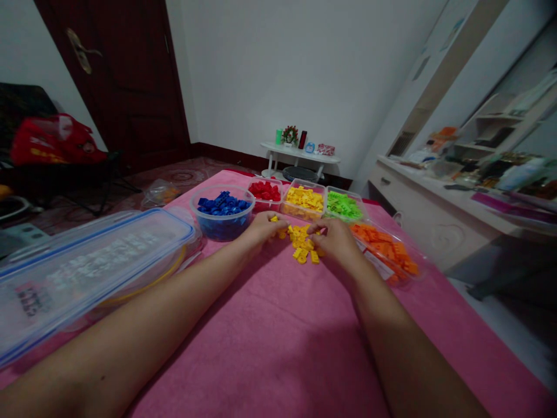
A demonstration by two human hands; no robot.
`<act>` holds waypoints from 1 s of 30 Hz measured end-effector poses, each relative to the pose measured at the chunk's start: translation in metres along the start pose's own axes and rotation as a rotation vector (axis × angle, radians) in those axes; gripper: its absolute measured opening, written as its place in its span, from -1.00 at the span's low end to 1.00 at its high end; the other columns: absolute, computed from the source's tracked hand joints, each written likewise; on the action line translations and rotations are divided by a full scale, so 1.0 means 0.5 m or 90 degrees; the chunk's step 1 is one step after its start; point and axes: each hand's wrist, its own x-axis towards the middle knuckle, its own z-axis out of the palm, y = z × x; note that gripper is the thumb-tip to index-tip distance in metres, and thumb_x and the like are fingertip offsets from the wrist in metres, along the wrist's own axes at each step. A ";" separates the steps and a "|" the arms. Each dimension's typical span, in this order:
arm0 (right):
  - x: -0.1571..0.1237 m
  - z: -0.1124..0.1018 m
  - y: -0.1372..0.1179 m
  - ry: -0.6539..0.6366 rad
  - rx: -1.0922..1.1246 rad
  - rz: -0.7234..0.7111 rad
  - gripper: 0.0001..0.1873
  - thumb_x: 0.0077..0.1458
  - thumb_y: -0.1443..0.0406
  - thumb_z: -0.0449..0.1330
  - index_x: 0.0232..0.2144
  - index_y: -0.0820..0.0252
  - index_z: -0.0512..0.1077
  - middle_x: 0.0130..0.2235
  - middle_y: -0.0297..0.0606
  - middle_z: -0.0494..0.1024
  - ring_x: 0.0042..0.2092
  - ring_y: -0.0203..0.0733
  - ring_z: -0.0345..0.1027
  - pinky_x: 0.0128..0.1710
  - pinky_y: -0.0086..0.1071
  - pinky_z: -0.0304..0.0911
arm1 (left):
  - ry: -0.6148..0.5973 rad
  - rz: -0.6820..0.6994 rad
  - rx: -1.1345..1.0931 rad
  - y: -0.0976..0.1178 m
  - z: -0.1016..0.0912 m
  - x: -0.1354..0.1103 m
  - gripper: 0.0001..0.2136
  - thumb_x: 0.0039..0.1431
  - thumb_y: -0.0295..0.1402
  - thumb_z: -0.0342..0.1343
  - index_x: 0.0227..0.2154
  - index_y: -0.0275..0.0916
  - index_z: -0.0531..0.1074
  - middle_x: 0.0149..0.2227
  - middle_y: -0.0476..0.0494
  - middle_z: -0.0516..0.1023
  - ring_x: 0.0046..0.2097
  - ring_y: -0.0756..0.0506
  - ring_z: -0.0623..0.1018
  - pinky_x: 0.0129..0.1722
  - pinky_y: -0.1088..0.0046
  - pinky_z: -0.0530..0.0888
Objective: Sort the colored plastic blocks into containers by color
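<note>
A loose pile of small yellow toy building blocks (300,239) lies on the pink cloth between my hands. My left hand (261,227) is at the pile's left side, its thumb and fingers closed on a yellow block (274,219). From the right, my right hand (334,237) reaches over the pile with bent fingers drawn together; what lies between its fingertips is hidden. Just behind the pile stands a clear box of yellow blocks (305,198). Red blocks (264,190) and green blocks (343,204) fill the boxes on either side of it.
A round tub of blue blocks (224,209) is left of my left hand. Beyond my right hand sits a box of orange blocks (387,247). A large clear lid with a blue rim (174,217) covers the table's left side. Dresser (418,203) stands right.
</note>
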 end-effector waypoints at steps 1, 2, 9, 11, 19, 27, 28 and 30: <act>0.001 -0.004 0.005 0.001 -0.006 0.011 -0.77 -0.11 0.45 0.16 -0.40 0.17 0.58 -0.41 -0.29 0.59 -0.39 -0.24 0.41 -0.36 -0.41 0.23 | -0.019 0.039 0.067 -0.006 0.001 -0.001 -0.95 -0.10 -0.52 0.23 -0.55 -0.30 0.47 -0.59 -0.05 0.44 -0.60 0.07 0.34 -0.67 0.67 0.16; 0.002 -0.006 0.009 -0.010 -0.010 0.017 -0.77 -0.11 0.45 0.17 -0.39 0.18 0.58 -0.41 -0.28 0.59 -0.39 -0.24 0.42 -0.36 -0.41 0.24 | -0.037 0.085 0.132 -0.013 0.002 -0.002 -0.93 -0.15 -0.53 0.26 -0.56 -0.29 0.48 -0.57 -0.05 0.46 -0.55 0.05 0.37 -0.61 0.65 0.21; -0.005 0.018 0.009 -0.114 -0.097 0.035 -0.70 -0.12 0.43 0.27 -0.25 0.18 0.58 -0.20 -0.19 0.61 -0.19 -0.16 0.46 -0.17 -0.37 0.25 | -0.108 0.318 0.495 -0.057 0.013 -0.017 -0.80 -0.11 -0.51 0.22 -0.38 -0.13 0.58 -0.40 -0.16 0.54 -0.27 -0.16 0.50 -0.25 0.46 0.36; -0.006 0.027 0.008 -0.125 -0.121 0.059 -0.68 -0.10 0.42 0.27 -0.20 0.19 0.57 -0.15 -0.16 0.60 -0.13 -0.14 0.45 -0.11 -0.35 0.24 | -0.110 0.331 0.549 -0.059 0.016 -0.020 -0.84 -0.05 -0.50 0.17 -0.41 -0.13 0.57 -0.43 -0.17 0.52 -0.30 -0.16 0.50 -0.25 0.45 0.35; -0.009 0.028 -0.001 -0.133 -0.164 0.061 -0.68 -0.05 0.40 0.22 -0.17 0.23 0.56 -0.12 -0.11 0.58 -0.09 -0.13 0.43 -0.09 -0.36 0.24 | -0.103 0.300 0.586 -0.037 0.025 -0.038 -0.90 0.01 -0.46 0.17 -0.47 -0.16 0.58 -0.46 -0.18 0.42 -0.36 -0.15 0.46 -0.30 0.43 0.31; -0.005 0.027 0.005 -0.139 -0.165 0.064 -0.67 -0.01 0.37 0.22 -0.13 0.16 0.56 -0.09 -0.12 0.59 -0.03 -0.08 0.43 -0.03 -0.31 0.22 | -0.094 0.206 0.346 -0.041 0.024 -0.014 -0.85 0.05 -0.39 0.12 -0.58 -0.26 0.47 -0.56 -0.08 0.42 -0.50 -0.01 0.37 -0.51 0.56 0.24; -0.005 0.027 0.006 -0.138 -0.163 0.065 -0.67 -0.01 0.37 0.22 -0.14 0.15 0.56 -0.09 -0.12 0.59 -0.02 -0.07 0.42 -0.02 -0.31 0.22 | -0.085 0.128 0.266 -0.037 0.026 -0.012 -0.81 0.09 -0.38 0.09 -0.60 -0.27 0.43 -0.60 -0.05 0.37 -0.57 0.03 0.31 -0.59 0.60 0.18; -0.006 0.027 0.005 -0.136 -0.157 0.065 -0.68 -0.01 0.37 0.22 -0.15 0.15 0.56 -0.09 -0.13 0.59 -0.02 -0.08 0.42 -0.02 -0.31 0.22 | -0.083 -0.039 0.081 -0.026 0.029 -0.009 -0.80 0.13 -0.37 0.04 -0.57 -0.29 0.38 -0.63 -0.02 0.33 -0.66 0.10 0.21 -0.71 0.66 0.04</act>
